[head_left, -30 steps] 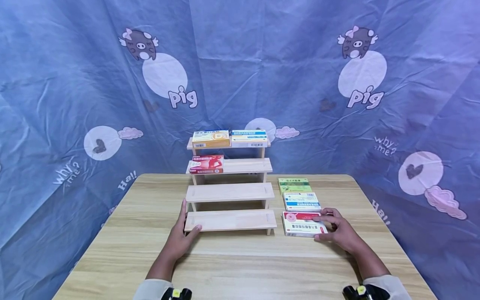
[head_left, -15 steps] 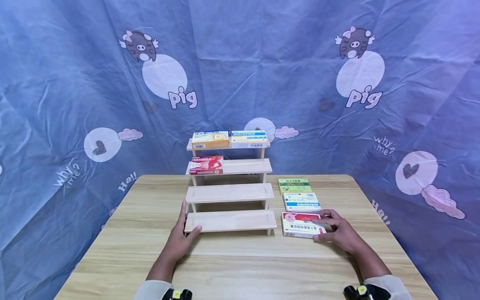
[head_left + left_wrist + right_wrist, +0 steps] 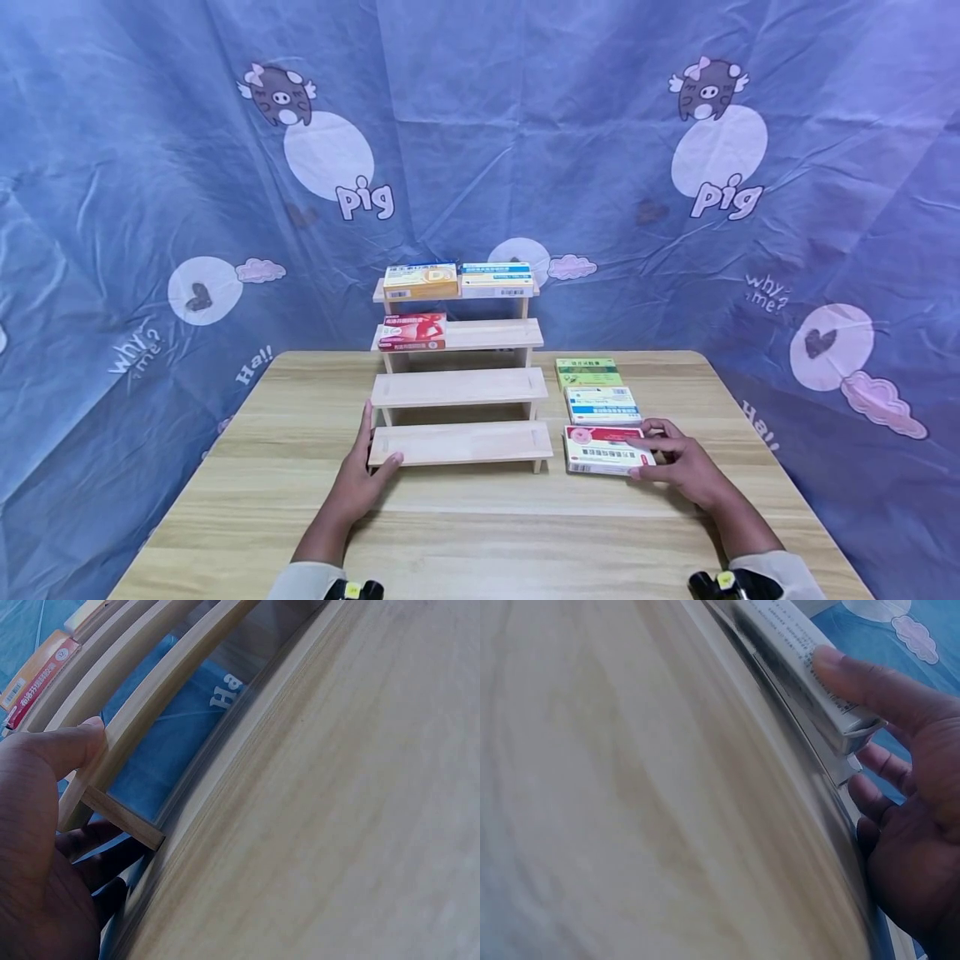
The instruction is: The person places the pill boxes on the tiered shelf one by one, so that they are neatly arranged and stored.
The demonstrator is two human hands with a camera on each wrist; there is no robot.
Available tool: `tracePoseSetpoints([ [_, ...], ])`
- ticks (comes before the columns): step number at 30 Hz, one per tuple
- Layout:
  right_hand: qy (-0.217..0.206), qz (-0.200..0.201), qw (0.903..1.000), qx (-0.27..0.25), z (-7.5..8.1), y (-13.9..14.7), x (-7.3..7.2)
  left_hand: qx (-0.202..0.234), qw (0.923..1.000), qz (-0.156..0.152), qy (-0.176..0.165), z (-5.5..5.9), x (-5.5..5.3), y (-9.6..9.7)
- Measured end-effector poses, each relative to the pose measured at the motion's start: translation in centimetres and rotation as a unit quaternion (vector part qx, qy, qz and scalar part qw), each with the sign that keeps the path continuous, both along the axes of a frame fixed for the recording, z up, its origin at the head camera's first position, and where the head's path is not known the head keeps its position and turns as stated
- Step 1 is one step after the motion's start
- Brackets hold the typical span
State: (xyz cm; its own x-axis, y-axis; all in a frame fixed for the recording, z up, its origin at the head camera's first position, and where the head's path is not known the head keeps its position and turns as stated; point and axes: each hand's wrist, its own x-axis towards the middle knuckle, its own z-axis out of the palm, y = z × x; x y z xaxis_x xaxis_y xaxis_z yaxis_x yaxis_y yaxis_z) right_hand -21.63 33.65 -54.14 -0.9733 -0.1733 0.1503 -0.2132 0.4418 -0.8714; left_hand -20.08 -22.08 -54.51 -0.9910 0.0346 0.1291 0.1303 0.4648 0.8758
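A stepped wooden display stand (image 3: 461, 442) carries an orange-and-white medicine box (image 3: 421, 282) and a blue-and-white one (image 3: 497, 280) on its top step. A red medicine box (image 3: 412, 332) lies at the left of the step below. My left hand (image 3: 358, 477) grips the left end of the lowest step, thumb on its front edge, fingers along the side. To the right of the stand, my right hand (image 3: 681, 468) pinches the right end of a red-and-white medicine box (image 3: 603, 455), thumb on its near side. In the right wrist view this box (image 3: 795, 656) sits tilted over another pale box edge (image 3: 838, 769).
Behind the held box lie another blue-and-white medicine box (image 3: 602, 405) and a green one (image 3: 588, 372), in a row on the wooden table (image 3: 480, 533). A blue patterned curtain (image 3: 465, 150) hangs close behind the table.
The red-and-white box shifts very slightly under my right hand. My left hand keeps its place on the stand. The head view tips up a little.
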Motion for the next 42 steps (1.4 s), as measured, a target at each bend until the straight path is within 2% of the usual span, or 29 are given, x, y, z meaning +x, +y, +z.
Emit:
tracePoseSetpoints([
  [5, 0.001, 0.010, 0.9995, -0.029, -0.04, 0.16, 0.11, -0.003, 1.0000, 0.001, 0.001, -0.03, 0.08, -0.02],
  [9, 0.003, 0.010, 0.9994, -0.033, -0.04, 0.25, 0.13, -0.002, 1.0000, 0.001, -0.001, -0.08, 0.10, -0.01],
  [16, 0.022, 0.003, 0.9991, -0.035, -0.08, 0.32, 0.27, -0.004, 1.0000, 0.001, 0.001, -0.20, 0.02, -0.01],
  [20, 0.020, -0.004, 0.9989, -0.043, 0.00, 0.36, 0.31, -0.002, 1.0000, 0.000, 0.005, -0.17, -0.02, -0.02],
  [28, 0.031, -0.025, 0.9987, -0.032, 0.24, 0.30, 0.24, -0.004, 0.9999, -0.001, 0.010, -0.13, -0.10, -0.03],
  [42, 0.045, -0.030, 0.9956, -0.076, 0.60, -0.29, 0.63, -0.006, 1.0000, 0.002, 0.003, -0.33, -0.04, -0.10],
])
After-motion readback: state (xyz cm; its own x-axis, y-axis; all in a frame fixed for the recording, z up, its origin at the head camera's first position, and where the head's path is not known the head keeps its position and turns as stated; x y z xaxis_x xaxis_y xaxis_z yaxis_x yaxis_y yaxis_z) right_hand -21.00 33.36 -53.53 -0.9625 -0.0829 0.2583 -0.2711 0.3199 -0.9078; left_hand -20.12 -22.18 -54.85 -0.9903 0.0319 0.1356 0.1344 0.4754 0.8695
